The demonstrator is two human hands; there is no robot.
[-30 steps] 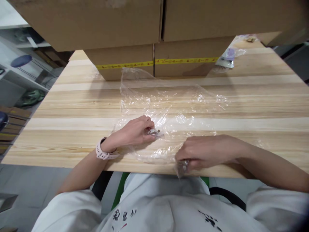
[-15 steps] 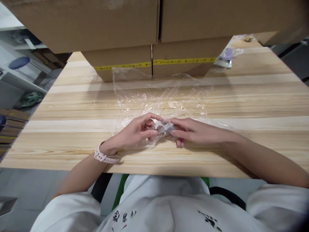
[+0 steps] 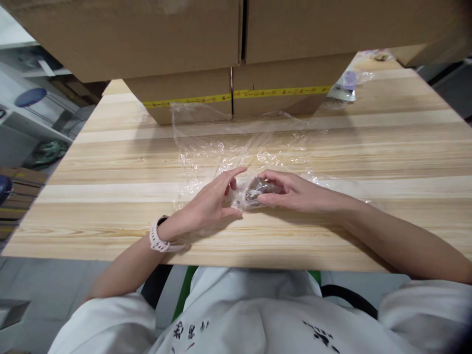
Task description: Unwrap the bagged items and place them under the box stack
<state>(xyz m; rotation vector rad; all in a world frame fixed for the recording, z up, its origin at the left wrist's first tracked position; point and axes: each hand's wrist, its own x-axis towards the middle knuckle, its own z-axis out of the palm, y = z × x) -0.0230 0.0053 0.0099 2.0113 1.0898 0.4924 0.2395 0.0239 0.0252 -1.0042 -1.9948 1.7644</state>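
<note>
Clock face centred on the item, twelve pointing away from you. One small wrapped brown item (image 3: 258, 189): between your hands, just above or on the wooden table (image 3: 110, 211); contact beneath cannot be told. One right hand (image 3: 295, 192), at three o'clock: thumb and fingers grasping the item's near end. One left hand (image 3: 208, 201), at nine o'clock: thumb and forefinger parted, the other fingers curled; whether these touch the loose wrap cannot be told. One clear film sheet (image 3: 206, 147), thin and creased, spread mainly from ten to one o'clock. Two lower cartons (image 3: 180, 86), around eleven to twelve, beyond the film. One pink watch band (image 3: 158, 242), at eight o'clock, on your left wrist. Handling notes, by judgement: right grip, light but sure, as the slick wrap may slide over its contents; left fingers, best brought to the wrap's edge rather than the middle; film, likely to cling and bunch, so smooth it by short, level pulls; forearms, better low and steady, clear of dragging the sheet.
</note>
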